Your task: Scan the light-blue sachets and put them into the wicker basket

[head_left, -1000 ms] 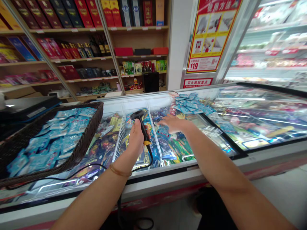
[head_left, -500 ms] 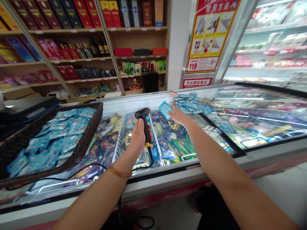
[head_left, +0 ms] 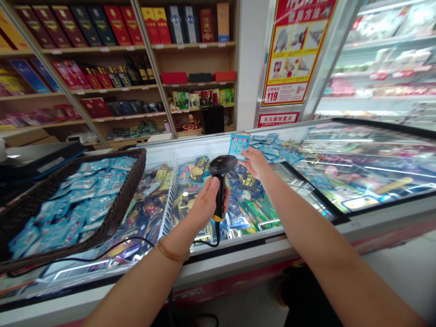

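My left hand [head_left: 208, 202] is wrapped round the handle of a black barcode scanner [head_left: 223, 165], held upright over the chest freezer [head_left: 204, 148]. Between the fingers of my right hand [head_left: 255, 163] is a small light-blue packet [head_left: 238, 146], its printed face turned toward me. The scanner's head is just below and left of this packet, with a small gap. Behind my right hand a pile of similar blue packets [head_left: 272, 147] lies on the freezer's glass. More blue packets [head_left: 91, 186] fill a dark woven basket [head_left: 132, 190] on the left.
Bagged frozen goods [head_left: 200, 170] lie inside the freezer under sliding glass. The scanner's black cable [head_left: 112, 245] runs left across the freezer's front. Shelves of boxed goods [head_left: 200, 43] stand behind, with a red and yellow poster [head_left: 289, 59] to their right.
The blue packet has been raised slightly and turned more upright. My left hand has moved the scanner to the right, closer to the packet.
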Motion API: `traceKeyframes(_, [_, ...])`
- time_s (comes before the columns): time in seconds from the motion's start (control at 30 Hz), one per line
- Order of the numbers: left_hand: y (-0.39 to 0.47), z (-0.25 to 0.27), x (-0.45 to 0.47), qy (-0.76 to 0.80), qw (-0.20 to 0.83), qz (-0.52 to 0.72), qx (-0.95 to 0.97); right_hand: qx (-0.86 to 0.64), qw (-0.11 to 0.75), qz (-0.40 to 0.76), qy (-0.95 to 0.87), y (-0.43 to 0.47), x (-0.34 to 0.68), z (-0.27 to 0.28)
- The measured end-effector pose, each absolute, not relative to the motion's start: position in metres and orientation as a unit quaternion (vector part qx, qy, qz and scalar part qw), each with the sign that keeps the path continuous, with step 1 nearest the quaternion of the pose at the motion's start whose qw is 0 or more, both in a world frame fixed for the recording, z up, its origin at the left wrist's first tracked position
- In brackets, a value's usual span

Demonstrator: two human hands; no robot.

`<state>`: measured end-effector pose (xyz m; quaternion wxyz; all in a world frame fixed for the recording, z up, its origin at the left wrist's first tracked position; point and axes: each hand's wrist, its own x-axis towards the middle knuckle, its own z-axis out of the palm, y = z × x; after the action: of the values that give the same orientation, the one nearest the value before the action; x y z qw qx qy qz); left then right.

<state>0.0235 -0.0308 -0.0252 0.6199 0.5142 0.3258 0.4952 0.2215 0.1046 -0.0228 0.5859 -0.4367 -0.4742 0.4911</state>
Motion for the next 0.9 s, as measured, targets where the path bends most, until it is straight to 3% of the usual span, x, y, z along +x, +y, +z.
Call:
traceKeyframes(0.6, [-0.031,-0.032,0.029,0.296,0.599,0.489,0.561,-0.407,0.597,0.476,-0.502,0.092,0.212,-0.013])
traceKeyframes(0.9, [-0.033,-0.025,0.027,0.298,0.596,0.465,0.583,-0.318,0.641,0.551,-0.429,0.107,0.214,-0.023])
